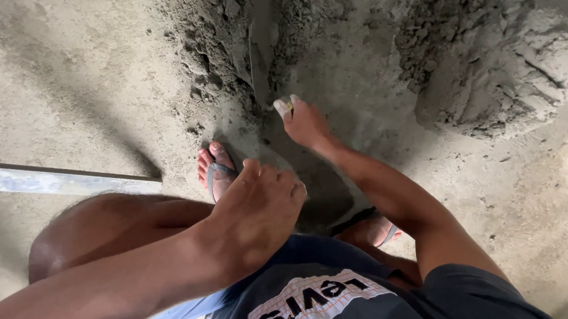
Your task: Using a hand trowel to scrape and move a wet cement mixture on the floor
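My right hand (305, 123) reaches forward and grips the pale handle of a trowel (261, 54). The trowel's grey, cement-coated blade is stuck into a heap of damp grey mortar (222, 44) on the floor. My left hand (258, 214) hangs over my bent left knee with its fingers curled under and nothing in it. It is nearest to my left foot (214, 167), which wears a grey flip-flop.
A larger mound of grey mortar (503, 57) lies at the upper right. A long flat metal bar (52, 181) lies on the concrete floor (59, 82) at the left. My right foot (375, 230) in a flip-flop shows beneath my right forearm.
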